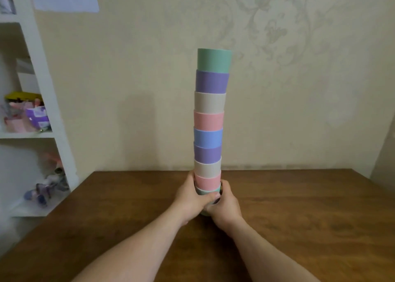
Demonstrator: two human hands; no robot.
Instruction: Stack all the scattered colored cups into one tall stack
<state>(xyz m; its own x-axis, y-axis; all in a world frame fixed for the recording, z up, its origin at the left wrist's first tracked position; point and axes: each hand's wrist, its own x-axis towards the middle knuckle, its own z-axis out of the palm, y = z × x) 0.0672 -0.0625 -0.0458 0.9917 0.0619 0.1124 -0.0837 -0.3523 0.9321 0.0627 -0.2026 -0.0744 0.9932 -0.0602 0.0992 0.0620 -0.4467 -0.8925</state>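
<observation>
One tall stack of colored cups stands upright on the brown wooden table, slightly leaning right toward the top. From the top I see green, purple, beige, pink, blue, purple, beige, pink and green cups nested together. My left hand wraps the stack's base from the left, and my right hand wraps it from the right. My fingers hide the lowest cups. No loose cups are in view on the table.
A white shelf unit with boxes and small items stands at the left, beside the table's left edge. A patterned wall rises directly behind the table's far edge.
</observation>
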